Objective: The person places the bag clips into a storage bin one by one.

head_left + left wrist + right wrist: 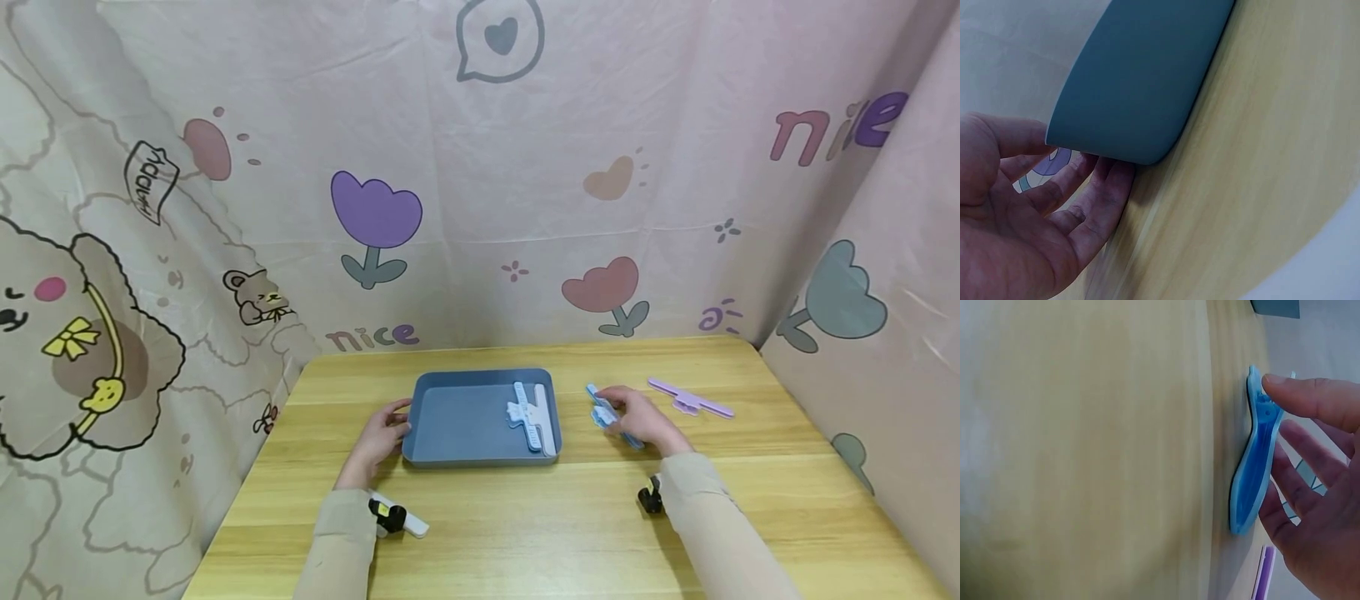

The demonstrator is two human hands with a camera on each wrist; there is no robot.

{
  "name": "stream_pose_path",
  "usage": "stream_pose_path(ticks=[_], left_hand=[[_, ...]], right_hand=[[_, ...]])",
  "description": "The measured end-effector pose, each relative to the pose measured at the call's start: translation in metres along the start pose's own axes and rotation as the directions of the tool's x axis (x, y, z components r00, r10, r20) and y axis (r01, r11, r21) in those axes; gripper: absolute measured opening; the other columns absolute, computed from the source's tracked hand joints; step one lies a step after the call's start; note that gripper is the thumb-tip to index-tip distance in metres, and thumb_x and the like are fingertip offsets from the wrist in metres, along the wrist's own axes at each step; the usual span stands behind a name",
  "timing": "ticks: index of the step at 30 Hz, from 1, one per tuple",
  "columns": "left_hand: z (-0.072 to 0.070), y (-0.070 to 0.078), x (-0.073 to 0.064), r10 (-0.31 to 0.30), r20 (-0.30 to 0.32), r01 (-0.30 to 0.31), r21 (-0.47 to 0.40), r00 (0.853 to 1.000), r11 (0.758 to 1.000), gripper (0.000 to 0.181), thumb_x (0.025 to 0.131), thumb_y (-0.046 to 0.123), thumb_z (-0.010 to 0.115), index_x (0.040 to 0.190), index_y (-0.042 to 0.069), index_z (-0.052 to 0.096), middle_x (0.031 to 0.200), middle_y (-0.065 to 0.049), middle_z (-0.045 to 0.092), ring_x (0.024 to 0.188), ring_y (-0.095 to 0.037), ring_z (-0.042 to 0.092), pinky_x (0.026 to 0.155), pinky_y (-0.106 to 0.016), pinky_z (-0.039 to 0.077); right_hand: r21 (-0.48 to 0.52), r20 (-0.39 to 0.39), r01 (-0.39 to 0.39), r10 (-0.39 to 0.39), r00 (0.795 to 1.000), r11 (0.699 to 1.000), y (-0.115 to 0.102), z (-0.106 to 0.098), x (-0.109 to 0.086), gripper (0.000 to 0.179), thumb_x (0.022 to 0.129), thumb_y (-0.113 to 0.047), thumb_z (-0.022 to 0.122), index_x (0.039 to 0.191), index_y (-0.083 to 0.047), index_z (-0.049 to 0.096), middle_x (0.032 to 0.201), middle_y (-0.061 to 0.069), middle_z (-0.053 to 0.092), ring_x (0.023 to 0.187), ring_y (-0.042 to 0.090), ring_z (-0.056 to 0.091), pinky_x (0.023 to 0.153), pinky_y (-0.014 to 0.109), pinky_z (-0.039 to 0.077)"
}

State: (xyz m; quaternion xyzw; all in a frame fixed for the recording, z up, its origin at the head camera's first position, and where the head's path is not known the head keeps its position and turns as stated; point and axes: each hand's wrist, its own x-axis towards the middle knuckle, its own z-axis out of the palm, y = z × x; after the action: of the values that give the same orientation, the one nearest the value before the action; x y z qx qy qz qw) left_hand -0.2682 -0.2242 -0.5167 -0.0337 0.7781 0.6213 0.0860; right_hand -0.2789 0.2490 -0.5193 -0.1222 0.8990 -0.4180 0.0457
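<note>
My left hand (385, 432) holds the left side of a blue-grey tray (480, 461). In the left wrist view its thumb is at the rim of the tray (1135, 87), with fingers against the outer wall. Right of the tray, my right hand (637, 414) is over a blue sealing clip (602, 414) lying on the table. The right wrist view shows the thumb and curled fingers about the blue clip (1254, 462); part of it is hidden. Inside the tray, at its right end, lie a light blue clip (527, 417) and a white clip (546, 421).
A purple clip (690, 399) lies on the wooden table (525, 533), right of my right hand. Under my left wrist a white strip-shaped piece (415, 525) is partly covered. Printed curtains (480, 167) hang behind the table and at both sides.
</note>
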Motion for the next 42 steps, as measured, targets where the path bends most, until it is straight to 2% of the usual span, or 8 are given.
stream_pose_path(ticks=[5,10,14,21,31,36,39,42], left_hand=[[0.0001,-0.0002,0.0002,-0.003,-0.002,0.003,0.002,1.0,1.0,0.05,0.099,-0.004,0.046,0.147,0.006,0.042,0.129,-0.027,0.048,0.106,-0.035,0.058,0.075,-0.039,0.053],[0.0001,-0.0001,-0.0007,0.001,-0.002,-0.001,0.004,1.0,1.0,0.049,0.099,-0.005,0.046,0.147,0.005,0.042,0.13,-0.028,0.049,0.107,-0.036,0.057,0.075,-0.039,0.053],[0.0001,0.0,-0.0012,0.005,0.001,-0.005,0.003,1.0,1.0,0.049,0.099,-0.004,0.047,0.148,0.005,0.041,0.13,-0.028,0.048,0.108,-0.036,0.056,0.075,-0.039,0.053],[0.0002,-0.0013,0.0005,0.007,0.005,-0.007,-0.005,1.0,1.0,0.049,0.099,-0.004,0.046,0.148,0.005,0.041,0.13,-0.028,0.048,0.106,-0.036,0.057,0.075,-0.039,0.053],[0.0006,-0.0047,0.0033,0.016,-0.006,-0.016,0.003,1.0,1.0,0.05,0.098,-0.005,0.047,0.147,0.004,0.042,0.129,-0.028,0.05,0.105,-0.034,0.057,0.074,-0.039,0.054],[0.0007,-0.0048,0.0032,0.018,-0.008,-0.018,0.003,1.0,1.0,0.05,0.098,-0.006,0.047,0.147,0.004,0.042,0.129,-0.027,0.05,0.105,-0.034,0.057,0.073,-0.038,0.054],[0.0008,-0.0047,0.0033,0.015,-0.007,-0.015,0.004,1.0,1.0,0.05,0.098,-0.005,0.047,0.147,0.004,0.042,0.128,-0.027,0.05,0.105,-0.033,0.057,0.073,-0.037,0.053],[0.0008,-0.005,0.0035,0.015,-0.007,-0.015,0.004,1.0,1.0,0.05,0.098,-0.005,0.047,0.147,0.004,0.042,0.129,-0.027,0.05,0.105,-0.033,0.057,0.073,-0.037,0.053]], right_hand=[[-0.03,0.058,-0.007,0.009,0.998,1.0,-0.0029,0.002,-0.0001,0.058,0.076,0.0,0.08,0.131,0.0,0.06,0.13,0.023,0.052,0.105,0.034,0.051,0.092,0.054,0.043],[-0.027,0.105,-0.001,0.004,0.994,1.0,-0.0049,0.0035,-0.0003,0.05,0.081,-0.002,0.077,0.129,0.0,0.062,0.138,0.027,0.041,0.113,0.04,0.046,0.094,0.057,0.04],[-0.038,0.101,0.013,-0.009,0.995,0.999,-0.0041,0.0043,0.0003,0.046,0.081,-0.003,0.077,0.125,0.0,0.065,0.139,0.026,0.042,0.116,0.042,0.047,0.097,0.058,0.039],[-0.032,0.09,0.016,-0.013,0.996,0.999,-0.0055,0.0051,0.0009,0.041,0.076,-0.003,0.081,0.116,-0.002,0.07,0.135,0.018,0.052,0.113,0.035,0.051,0.097,0.054,0.041],[-0.085,0.042,0.039,-0.036,0.998,0.996,-0.0033,0.0064,0.0019,0.048,0.076,-0.007,0.083,0.121,-0.002,0.068,0.135,0.021,0.05,0.107,0.033,0.051,0.092,0.051,0.042],[-0.08,0.045,0.034,-0.03,0.999,0.996,-0.001,0.0068,0.0032,0.049,0.075,-0.003,0.082,0.122,-0.003,0.068,0.112,0.012,0.06,0.089,0.025,0.048,0.076,0.039,0.042],[-0.06,0.055,0.022,-0.019,0.998,0.998,-0.0016,0.0068,0.0035,0.05,0.076,-0.002,0.081,0.123,-0.001,0.067,0.096,0.008,0.058,0.083,0.023,0.046,0.07,0.035,0.041],[-0.047,0.06,0.02,-0.017,0.998,0.999,-0.0031,0.0068,0.0036,0.051,0.075,-0.001,0.081,0.124,0.001,0.066,0.089,0.007,0.055,0.08,0.022,0.045,0.068,0.035,0.04]])
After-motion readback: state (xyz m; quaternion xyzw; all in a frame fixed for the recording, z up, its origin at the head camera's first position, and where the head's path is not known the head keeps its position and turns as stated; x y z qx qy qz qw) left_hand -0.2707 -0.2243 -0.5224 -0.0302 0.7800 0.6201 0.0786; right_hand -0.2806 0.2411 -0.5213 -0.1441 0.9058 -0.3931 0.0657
